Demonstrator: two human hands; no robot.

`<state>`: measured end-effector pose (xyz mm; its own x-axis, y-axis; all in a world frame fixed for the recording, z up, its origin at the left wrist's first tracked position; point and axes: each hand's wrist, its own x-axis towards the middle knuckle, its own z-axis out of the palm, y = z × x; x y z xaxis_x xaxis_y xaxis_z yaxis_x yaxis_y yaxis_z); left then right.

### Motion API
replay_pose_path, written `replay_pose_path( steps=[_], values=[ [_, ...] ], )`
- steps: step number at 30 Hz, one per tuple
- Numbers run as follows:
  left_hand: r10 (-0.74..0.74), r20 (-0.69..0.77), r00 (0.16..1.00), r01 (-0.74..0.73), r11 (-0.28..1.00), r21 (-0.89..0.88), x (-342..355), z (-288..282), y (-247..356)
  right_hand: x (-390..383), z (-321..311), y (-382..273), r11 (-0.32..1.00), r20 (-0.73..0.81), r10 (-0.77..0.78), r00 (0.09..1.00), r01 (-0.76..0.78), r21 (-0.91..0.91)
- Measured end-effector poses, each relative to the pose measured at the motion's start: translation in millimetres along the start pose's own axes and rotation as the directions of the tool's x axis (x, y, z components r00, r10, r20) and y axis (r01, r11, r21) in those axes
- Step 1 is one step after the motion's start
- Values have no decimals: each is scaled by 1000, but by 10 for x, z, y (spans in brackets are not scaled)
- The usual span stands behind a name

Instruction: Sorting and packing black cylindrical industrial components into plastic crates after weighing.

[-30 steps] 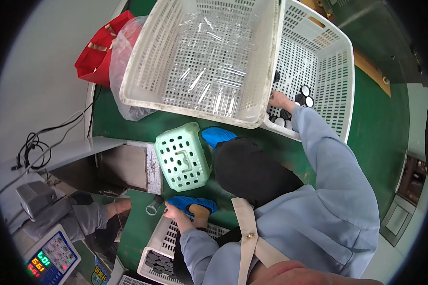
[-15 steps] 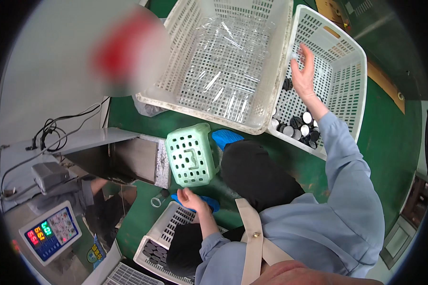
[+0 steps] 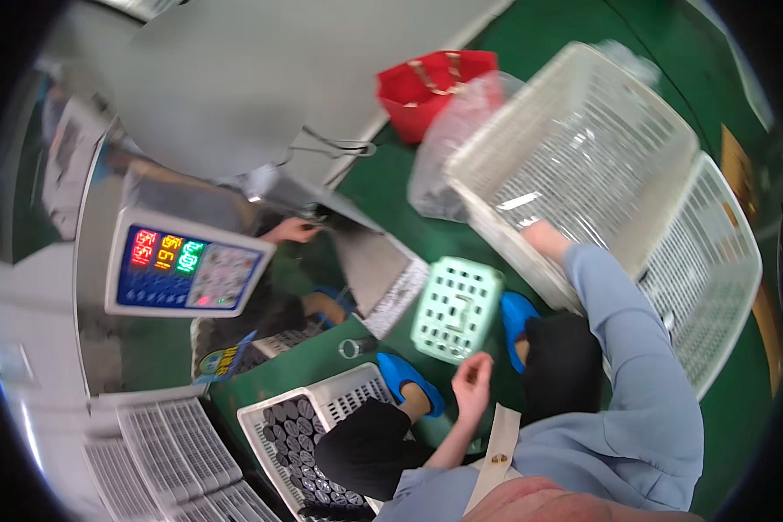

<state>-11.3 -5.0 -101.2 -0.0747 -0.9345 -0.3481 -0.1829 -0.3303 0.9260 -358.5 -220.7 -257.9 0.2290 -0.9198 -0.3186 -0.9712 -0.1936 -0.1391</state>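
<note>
My right hand [image 3: 545, 237] reaches into the large white basket [image 3: 531, 248], which holds a heap of clear plastic containers. Its fingers are blurred and partly hidden, so what they touch does not show. My left hand [image 3: 471, 389] is raised between my knees, close to the light green perforated stool [image 3: 455, 311]. The fingers there curl together; anything inside them is too small to make out. Beside my right arm stands a second white basket [image 3: 713, 287], its contents mostly covered by the arm. Near my left foot, a clear jar with a dark end [image 3: 354, 349] lies on the floor.
A white crate [image 3: 322, 383] at lower left holds several dark-topped cylinders. Left of the stool are a metal-sided cabinet and a panel with lit digits [image 3: 189, 268]. Behind the large basket lie a filled plastic bag [image 3: 444, 178] and a red bag [image 3: 409, 96]. White grids [image 3: 178, 448] stand lower left.
My right hand has gone from the right basket, where black and white caps lay, into the large basket. My left hand's fingers have curled in. The whole view has swung left.
</note>
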Motion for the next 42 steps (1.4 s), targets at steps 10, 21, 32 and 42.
replay_pose_path(
  steps=[10, 21, 32, 42],
  values=[
    [-186, 11, 983, 183, 956, -231, 98, -102, -449, 17, 791, 316, 987, -52, 146, 988, -149, -53],
    [82, -130, 988, -89, 995, -54, 188, -272, 310, -1120, -2665, -123, 885, -633, 408, 658, -113, 453],
    [642, -263, 720, -631, 764, 139, 461, -340, 1472, -1445, -3077, -2617, 714, -422, -403, 812, 567, 411],
    [99, -553, 827, -160, 985, -63, 1141, -953, 79, -490, -3853, -2488, 755, -741, 15, 672, 478, 448]
  ],
)
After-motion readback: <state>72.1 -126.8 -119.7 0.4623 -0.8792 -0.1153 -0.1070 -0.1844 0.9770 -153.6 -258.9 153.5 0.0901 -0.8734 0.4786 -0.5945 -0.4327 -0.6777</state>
